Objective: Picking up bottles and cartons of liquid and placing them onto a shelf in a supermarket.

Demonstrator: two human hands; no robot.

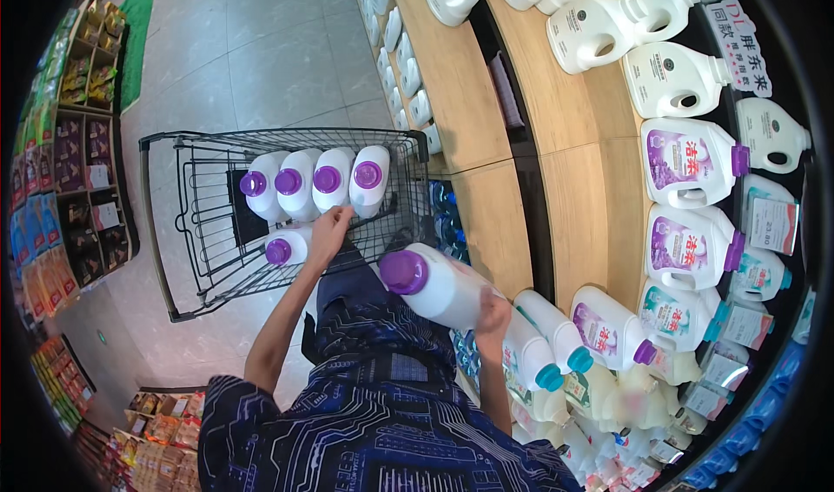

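My right hand (493, 316) grips a white detergent bottle (446, 293) with a purple cap, near its handle side. The bottle is tilted between the shelf and the cart, cap toward the left. Curled fingers of my left hand (331, 228) hang over the wire shopping cart (287, 135), close beside a purple-capped bottle (331, 186); whether they touch it is hidden. Several matching bottles stand in a row in the cart, among them one at the far end (371, 182). Another purple-capped bottle (290, 246) stands apart, nearer me, partly behind my left forearm.
Stepped wooden shelving (495, 225) runs along the right. It carries purple-capped bottles (684, 163), teal-capped bottles (677, 313) and plain white jugs (674, 78). Price cards (772, 225) bear writing. Packaged-goods shelves (85, 179) stand left of the tiled aisle (273, 49).
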